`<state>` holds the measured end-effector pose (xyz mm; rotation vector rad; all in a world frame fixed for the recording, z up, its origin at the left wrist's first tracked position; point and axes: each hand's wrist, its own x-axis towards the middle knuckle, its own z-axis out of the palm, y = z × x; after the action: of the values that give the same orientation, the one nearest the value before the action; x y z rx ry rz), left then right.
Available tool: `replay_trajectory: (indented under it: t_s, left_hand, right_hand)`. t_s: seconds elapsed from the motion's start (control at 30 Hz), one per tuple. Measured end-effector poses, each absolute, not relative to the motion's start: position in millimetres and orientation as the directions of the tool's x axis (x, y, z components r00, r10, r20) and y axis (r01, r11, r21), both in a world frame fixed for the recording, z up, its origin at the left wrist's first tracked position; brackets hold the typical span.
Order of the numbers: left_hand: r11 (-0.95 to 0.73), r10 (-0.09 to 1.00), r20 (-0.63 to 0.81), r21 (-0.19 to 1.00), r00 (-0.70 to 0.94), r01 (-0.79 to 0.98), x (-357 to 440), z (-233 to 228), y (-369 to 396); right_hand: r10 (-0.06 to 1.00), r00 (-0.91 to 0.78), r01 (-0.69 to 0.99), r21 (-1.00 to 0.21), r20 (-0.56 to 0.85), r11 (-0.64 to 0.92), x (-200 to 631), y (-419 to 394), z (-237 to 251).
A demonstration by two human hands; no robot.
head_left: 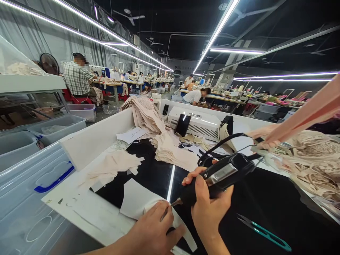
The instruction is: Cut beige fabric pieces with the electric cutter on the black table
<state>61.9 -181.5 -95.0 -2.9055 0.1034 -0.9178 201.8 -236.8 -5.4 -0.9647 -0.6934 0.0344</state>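
1. Fabric strip (pixel 183 226), pale and narrow, lies on the black table (pixel 265 209) near its front edge, pinned flat under the left hand (pixel 152 232), whose grip is spread open rather than curled around it.
2. Right hand (pixel 209 209) has its grip wrapped fully around a black corded cutting tool (pixel 217 177), tip (pixel 175 203) at the strip.
3. Risk: the tip sits just beside the left fingers, so a slip could catch them.
4. The cord (pixel 220 143) could snag the fabric stacks (pixel 170 148) behind; the thread snips (pixel 262 232) lie near the right wrist.

Your black worktable (pixel 265 202) carries beige fabric stacks (pixel 170 148) beside the white machine (pixel 196 124), teal snips (pixel 262 232) nearer you.
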Motion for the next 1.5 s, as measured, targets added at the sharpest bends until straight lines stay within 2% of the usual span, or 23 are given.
replay_trajectory:
  t_s: [0.3, 0.6, 0.7, 0.77, 0.83, 0.97, 1.13, 1.27, 1.37, 1.5]
  left_hand:
    - [-0.991, -0.093, 0.533, -0.134, 0.841, -0.025, 60, -90, -183]
    - [-0.995, -0.076, 0.538, -0.092, 0.840, -0.031, 61, -90, -184]
    - [-0.996, -0.048, 0.458, 0.042, 0.888, -0.076, 57, -69, -183]
    - [-0.972, 0.039, 0.361, 0.229, 0.932, -0.048, 52, -52, -176]
    - [-0.958, 0.071, 0.338, 0.284, 0.938, -0.030, 46, -40, -165]
    - [-0.956, 0.013, 0.256, 0.286, 0.966, -0.063, 37, -37, -142]
    - [-0.986, 0.131, 0.134, 0.125, 0.982, 0.114, 32, -37, -150]
    - [-0.966, 0.244, 0.096, 0.109, 0.965, 0.234, 30, -29, -169]
    - [-0.965, 0.245, 0.098, 0.115, 0.965, 0.234, 29, -26, -174]
    - [-0.976, 0.213, 0.116, 0.078, 0.970, 0.205, 28, -28, -173]
  right_hand:
    - [0.294, 0.818, 0.260, -0.774, 0.494, 0.578, 205, -246, -3]
    - [0.314, 0.802, 0.272, -0.779, 0.508, 0.564, 203, -246, -4]
    - [0.319, 0.791, 0.286, -0.776, 0.522, 0.562, 205, -244, -5]
    - [0.323, 0.784, 0.290, -0.772, 0.531, 0.565, 209, -243, -5]
    - [0.330, 0.772, 0.296, -0.767, 0.543, 0.570, 213, -241, -4]
    - [0.304, 0.784, 0.323, -0.774, 0.541, 0.544, 220, -243, 3]
    - [0.264, 0.840, 0.291, -0.805, 0.474, 0.518, 216, -264, 15]
    - [0.322, 0.827, 0.243, -0.809, 0.461, 0.536, 207, -282, 12]
    - [0.338, 0.815, 0.239, -0.804, 0.471, 0.545, 202, -288, 6]
    - [0.307, 0.822, 0.250, -0.788, 0.480, 0.563, 203, -286, 2]
